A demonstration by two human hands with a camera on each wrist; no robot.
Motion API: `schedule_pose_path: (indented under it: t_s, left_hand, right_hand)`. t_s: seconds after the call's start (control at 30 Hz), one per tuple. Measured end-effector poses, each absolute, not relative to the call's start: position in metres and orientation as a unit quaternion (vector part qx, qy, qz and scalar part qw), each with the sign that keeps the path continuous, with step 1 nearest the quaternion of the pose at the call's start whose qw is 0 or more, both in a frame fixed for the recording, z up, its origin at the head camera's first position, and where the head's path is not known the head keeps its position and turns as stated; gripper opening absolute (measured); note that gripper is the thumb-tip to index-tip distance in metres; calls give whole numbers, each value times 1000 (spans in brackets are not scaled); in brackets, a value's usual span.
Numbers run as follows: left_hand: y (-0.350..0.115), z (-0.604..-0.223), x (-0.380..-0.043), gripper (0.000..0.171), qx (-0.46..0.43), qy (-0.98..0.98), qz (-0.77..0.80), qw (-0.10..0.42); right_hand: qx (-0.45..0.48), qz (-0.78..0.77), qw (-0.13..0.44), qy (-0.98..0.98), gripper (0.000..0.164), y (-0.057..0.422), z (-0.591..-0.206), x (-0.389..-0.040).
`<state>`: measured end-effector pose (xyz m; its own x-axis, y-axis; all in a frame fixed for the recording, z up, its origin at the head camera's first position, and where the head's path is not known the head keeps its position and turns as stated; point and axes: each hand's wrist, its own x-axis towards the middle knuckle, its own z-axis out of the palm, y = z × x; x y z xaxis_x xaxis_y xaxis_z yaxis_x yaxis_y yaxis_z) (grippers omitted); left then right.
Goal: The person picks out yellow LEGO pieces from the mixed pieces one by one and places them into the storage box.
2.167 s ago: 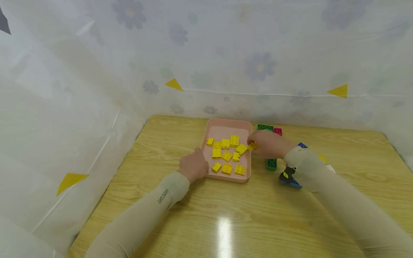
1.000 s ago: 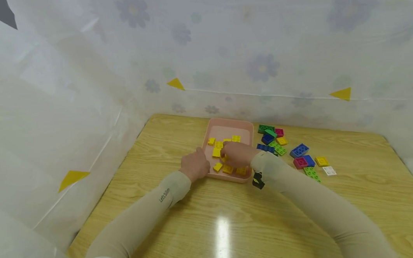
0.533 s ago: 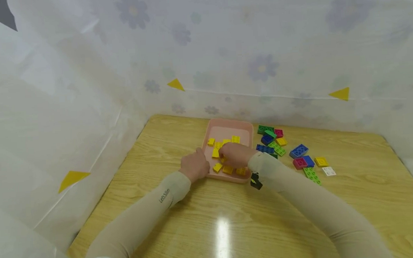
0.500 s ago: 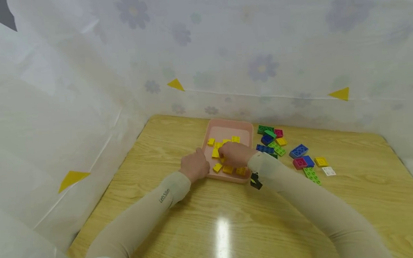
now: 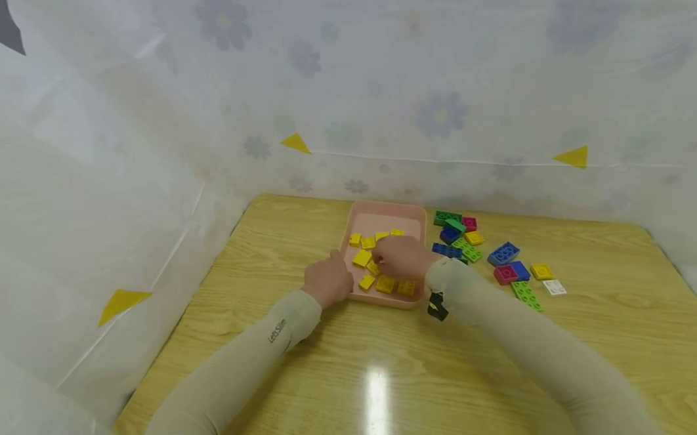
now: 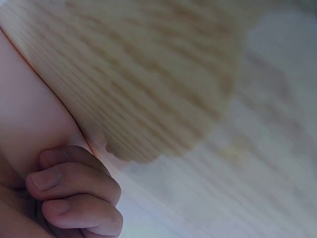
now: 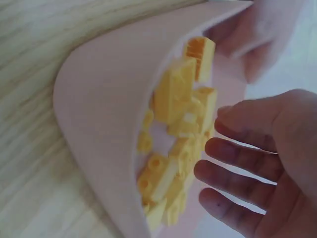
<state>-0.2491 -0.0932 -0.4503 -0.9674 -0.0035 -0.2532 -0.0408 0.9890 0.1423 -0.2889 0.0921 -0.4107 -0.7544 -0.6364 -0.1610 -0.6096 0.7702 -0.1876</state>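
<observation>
On the wooden table lies a pink tray with several yellow toy building bricks spread inside. My left hand grips the tray's left side near its front corner. In the left wrist view its fingers curl against the pink wall. Over the tray, my right hand is among the yellow bricks and covers some of them from above. The right wrist view shows its fingers slightly bent and spread beside the yellow bricks, with nothing visible between them.
Right of the tray lie loose bricks: dark green, lime green, blue, magenta, yellow and white. White patterned sheets hang behind and beside the table.
My right hand has moved left from the tray's right rim to over its middle, letting go of a yellow brick it pinched. A yellow brick near its fingertips has turned. My left hand stays put.
</observation>
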Motion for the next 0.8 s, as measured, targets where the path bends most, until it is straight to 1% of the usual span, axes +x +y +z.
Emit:
schedule_pose_path:
  t_s: [0.1, 0.27, 0.4, 0.6, 0.8]
  left_hand:
    - [-93, -450, -250, 49, -11, 988, 74, 132]
    - [-94, -451, -250, 46, -10, 989, 73, 129]
    - [-96, -452, -249, 43, -4, 990, 66, 126]
    - [-96, -452, -248, 46, -2, 990, 63, 129]
    - [-94, -450, -247, 49, -4, 989, 72, 132]
  right_hand:
    - [-329, -77, 81, 938, 18, 108, -403, -287]
    - [-308, -88, 19, 947, 17, 144, -395, -291]
    - [-298, -85, -6, 951, 21, 177, -394, -298]
    - [-274, -94, 1, 957, 27, 225, -401, -313]
    - [-203, -66, 62, 975, 34, 256, -401, -320]
